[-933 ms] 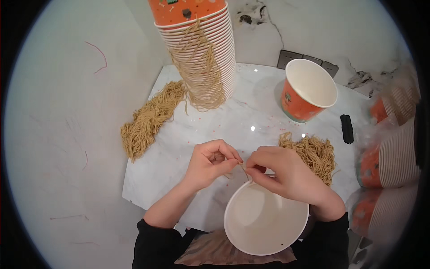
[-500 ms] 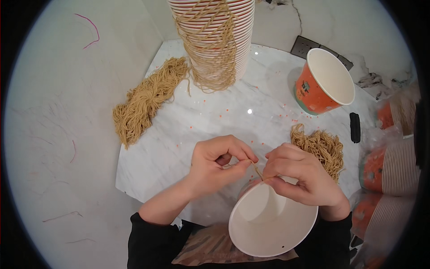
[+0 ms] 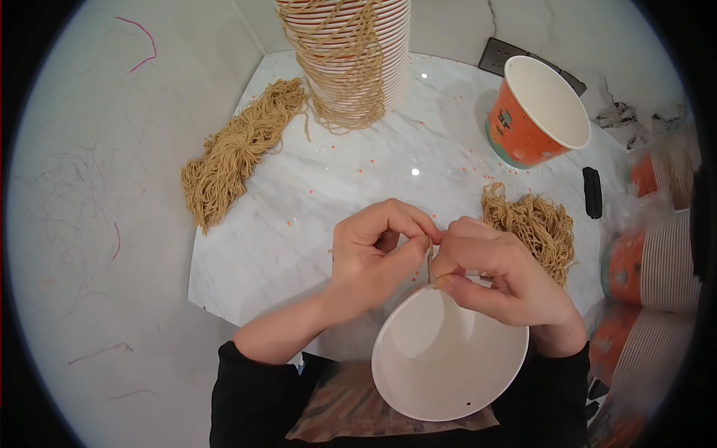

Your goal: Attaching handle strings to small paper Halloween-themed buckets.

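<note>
A paper bucket (image 3: 441, 373) is tilted toward me close to my body, its white inside showing and a small dark hole near its lower rim. At its far rim, a short length of tan string (image 3: 430, 261) runs between my fingertips. My left hand (image 3: 385, 250) pinches the upper part of the string with thumb and forefinger. Just right of it, my right hand (image 3: 508, 272) pinches the string down by the rim, its fingers curled. Whether the string passes through the rim is hidden by the fingers. Behind my right hand lies a small bundle of tan string (image 3: 534, 231).
At the back stands a tall stack of paper buckets (image 3: 351, 67) draped with string. A long string bundle (image 3: 243, 153) lies left of it. An orange bucket (image 3: 534, 116) and a black strip (image 3: 592, 193) are at right, beside bagged bucket stacks (image 3: 661, 261). Orange specks dot the marble table (image 3: 254, 254).
My hands have come closer together, and the string between them now stands more upright. The whole scene sits slightly higher in view; the bucket stays tilted near my body.
</note>
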Demonstrator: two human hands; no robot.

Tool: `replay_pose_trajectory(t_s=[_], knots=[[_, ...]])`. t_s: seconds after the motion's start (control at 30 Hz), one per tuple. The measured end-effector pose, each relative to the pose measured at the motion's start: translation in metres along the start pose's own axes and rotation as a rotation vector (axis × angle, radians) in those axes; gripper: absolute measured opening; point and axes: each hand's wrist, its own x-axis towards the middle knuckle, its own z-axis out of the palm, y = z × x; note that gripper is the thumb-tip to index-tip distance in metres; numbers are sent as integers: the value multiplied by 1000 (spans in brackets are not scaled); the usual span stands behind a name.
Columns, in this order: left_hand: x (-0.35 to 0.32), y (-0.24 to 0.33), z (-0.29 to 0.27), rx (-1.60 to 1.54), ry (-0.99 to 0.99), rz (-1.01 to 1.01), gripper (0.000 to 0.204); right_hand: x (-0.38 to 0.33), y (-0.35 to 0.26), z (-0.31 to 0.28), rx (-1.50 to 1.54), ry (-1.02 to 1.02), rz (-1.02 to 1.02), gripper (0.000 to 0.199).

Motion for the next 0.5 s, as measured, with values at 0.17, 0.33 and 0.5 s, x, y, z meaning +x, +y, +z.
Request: replay_pose_trajectory(t_s=[0.17,0.33,0.5], knots=[[3,3,14,-15,28,38,16,-9,0,3,4,59,-15,3],[4,-1,28,-107,55,164,16,-20,-2,5,29,112,-31,4],[4,-6,37,-91,94,124,15,-31,-2,5,49,141,-31,4]])
